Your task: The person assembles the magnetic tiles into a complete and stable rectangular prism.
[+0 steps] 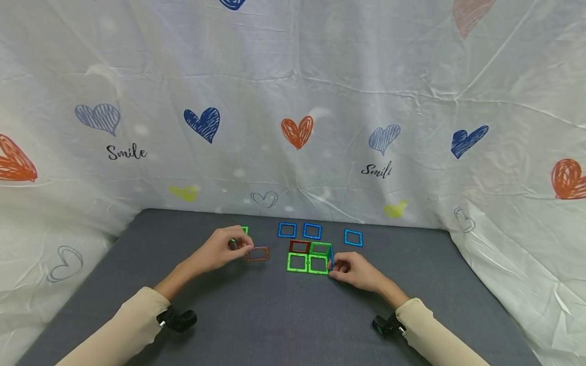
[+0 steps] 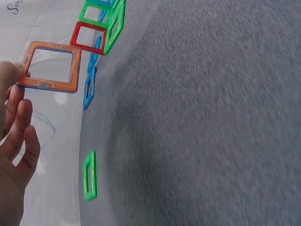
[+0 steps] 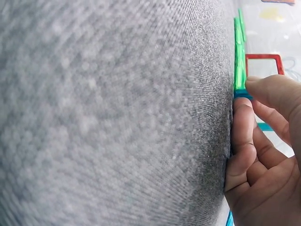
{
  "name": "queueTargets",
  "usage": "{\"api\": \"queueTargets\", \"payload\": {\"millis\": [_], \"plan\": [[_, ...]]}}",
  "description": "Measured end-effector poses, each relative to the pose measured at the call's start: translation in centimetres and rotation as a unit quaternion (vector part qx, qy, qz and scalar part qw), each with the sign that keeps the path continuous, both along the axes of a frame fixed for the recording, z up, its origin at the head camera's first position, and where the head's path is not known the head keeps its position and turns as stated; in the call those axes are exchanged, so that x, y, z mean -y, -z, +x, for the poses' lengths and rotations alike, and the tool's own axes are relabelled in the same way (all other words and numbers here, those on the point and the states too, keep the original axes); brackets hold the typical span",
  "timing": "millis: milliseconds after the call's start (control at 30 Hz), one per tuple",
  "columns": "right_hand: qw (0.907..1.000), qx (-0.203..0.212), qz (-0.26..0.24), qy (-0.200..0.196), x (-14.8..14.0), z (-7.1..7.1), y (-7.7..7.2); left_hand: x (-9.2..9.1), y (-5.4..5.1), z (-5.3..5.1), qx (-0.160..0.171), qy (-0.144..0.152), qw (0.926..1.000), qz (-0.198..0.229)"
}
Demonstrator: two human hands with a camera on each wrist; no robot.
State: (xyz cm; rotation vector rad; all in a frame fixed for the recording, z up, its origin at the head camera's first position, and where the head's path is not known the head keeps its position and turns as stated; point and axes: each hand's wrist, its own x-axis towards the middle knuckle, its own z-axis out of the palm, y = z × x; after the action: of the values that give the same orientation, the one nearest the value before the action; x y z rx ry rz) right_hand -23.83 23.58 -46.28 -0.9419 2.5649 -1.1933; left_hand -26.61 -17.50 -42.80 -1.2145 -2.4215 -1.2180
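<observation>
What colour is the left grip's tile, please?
The tile is orange, clearest in the left wrist view.

1. The left hand [image 2: 10, 148] over there pinches an orange square frame [image 2: 54, 85] by one edge, thumb on the side I can see.
2. Past it, a red frame [image 2: 89, 48] sits next to a green frame [image 2: 89, 22], with more green alongside.
3. Two blue frames [image 2: 86, 101] lie nearby, one after the other.
4. A lone green frame [image 2: 93, 176] lies well apart on the grey tabletop [image 2: 202, 122].
5. White cloth [image 2: 51, 188] hangs behind, bearing some dark lettering [image 2: 14, 4], partly cut off.
</observation>
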Motion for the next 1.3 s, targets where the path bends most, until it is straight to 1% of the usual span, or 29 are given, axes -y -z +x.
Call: {"api": "queueTargets", "payload": {"millis": [167, 333, 567, 767, 1033, 1300], "plan": [[1.0, -0.001, -0.001, 0.001, 0.1, 0.0, 0.0, -1.0, 0.0, -0.1, 0.013, 0.011, 0.9998, 0.008], [1.0, 0.0, 0.001, 0.004, 0.1, 0.0, 0.0, -2.1, -0.2, -0.2, 0.029, 0.013, 0.9995, -0.002], [1.0, 0.006, 0.001, 0.007, 0.0, 0.0, 0.1, -3.7, -0.3, -0.1, 0.043, 0.034, 0.9984, -0.017], [1.0, 0.005, 0.0, 0.007, 0.0, -0.1, 0.1, -4.6, 0.2, -0.2, 0.038, 0.043, 0.9982, -0.019], [1.0, 0.002, 0.001, 0.005, 0.0, 0.0, 0.1, -5.8, 1.1, -0.4, 0.054, 0.059, 0.9967, -0.018], [1.0, 0.001, -0.001, 0.003, -0.1, 0.0, 0.0, -6.9, 1.4, -0.2, 0.045, 0.068, 0.9965, -0.019]]}}
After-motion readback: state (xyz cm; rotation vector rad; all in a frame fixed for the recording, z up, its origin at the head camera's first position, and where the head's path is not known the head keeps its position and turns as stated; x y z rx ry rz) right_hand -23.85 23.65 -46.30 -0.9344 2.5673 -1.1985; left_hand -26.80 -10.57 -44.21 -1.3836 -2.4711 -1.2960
